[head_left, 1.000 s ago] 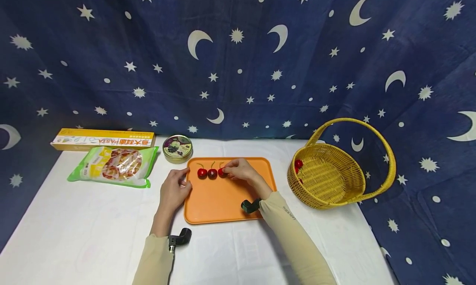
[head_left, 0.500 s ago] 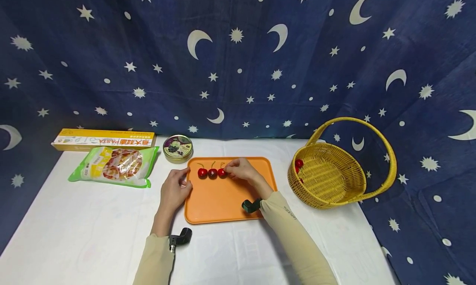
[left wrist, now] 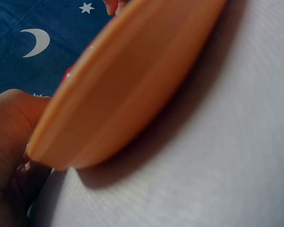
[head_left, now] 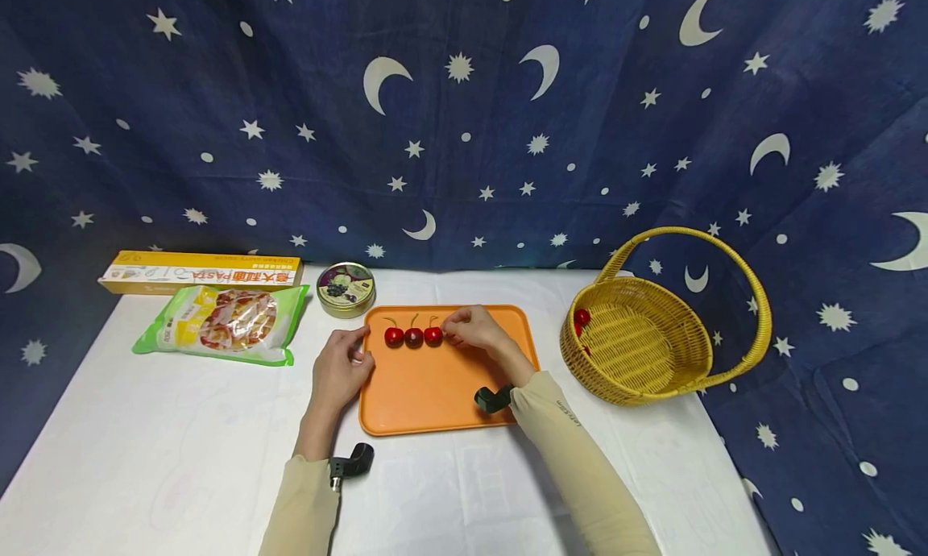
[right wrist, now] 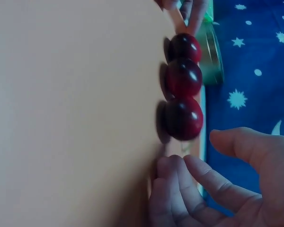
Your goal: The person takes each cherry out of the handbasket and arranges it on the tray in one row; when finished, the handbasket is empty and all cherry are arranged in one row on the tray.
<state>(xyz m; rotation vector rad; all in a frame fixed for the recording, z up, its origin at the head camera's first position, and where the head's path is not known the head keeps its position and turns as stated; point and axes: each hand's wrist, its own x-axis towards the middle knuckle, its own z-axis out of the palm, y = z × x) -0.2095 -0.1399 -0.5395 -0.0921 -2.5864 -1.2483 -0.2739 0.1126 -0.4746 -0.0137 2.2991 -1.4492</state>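
Note:
Three dark red cherries with green stems, the left one (head_left: 394, 337), the middle one (head_left: 414, 338) and the right one (head_left: 432, 336), sit in a row near the far side of an orange tray (head_left: 435, 395). My right hand (head_left: 478, 330) is just right of the row. In the right wrist view its thumb and fingers are spread apart beside the nearest cherry (right wrist: 183, 118), with nothing between them. My left hand (head_left: 339, 371) holds the tray's left edge; in the left wrist view the thumb lies at the rim (left wrist: 52, 123) and the other fingers are partly hidden beneath.
A yellow wicker basket (head_left: 681, 342) with a tall handle stands right of the tray, a few red cherries (head_left: 582, 317) inside. To the left are a round tin (head_left: 346, 290), a green-edged food bag (head_left: 225, 324) and a yellow pasta box (head_left: 203, 271). A starry blue cloth hangs behind.
My right hand has drawn slightly right, off the right cherry, which its fingers touched earlier and which now shows fully. The left hand and tray stay where they were.

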